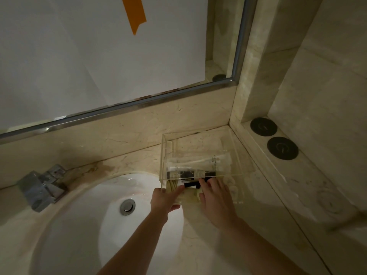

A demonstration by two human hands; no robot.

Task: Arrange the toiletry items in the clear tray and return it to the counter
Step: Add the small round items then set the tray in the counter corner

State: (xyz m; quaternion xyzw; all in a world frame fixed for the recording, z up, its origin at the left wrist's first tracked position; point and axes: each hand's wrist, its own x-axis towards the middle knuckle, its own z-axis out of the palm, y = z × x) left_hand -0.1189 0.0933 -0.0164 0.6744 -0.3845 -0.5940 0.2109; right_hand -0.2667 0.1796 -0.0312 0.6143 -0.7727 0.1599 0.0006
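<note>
A clear acrylic tray [234, 143] sits on the marble counter in the back right corner, beside the sink. Inside lie several toiletry items: a long white tube [198, 162] and small packets with black labels [191, 184]. My left hand [163, 199] grips the tray's front left corner, index finger stretched toward the black-labelled packet. My right hand [215, 197] rests over the tray's front edge, fingertips touching the packets. What lies under my right palm is hidden.
A white oval sink [83, 225] with a chrome drain [127, 207] fills the lower left, and a chrome tap [42, 187] stands at its left. Two black round coasters [263, 127] lie on the right ledge. A mirror covered with white paper hangs behind.
</note>
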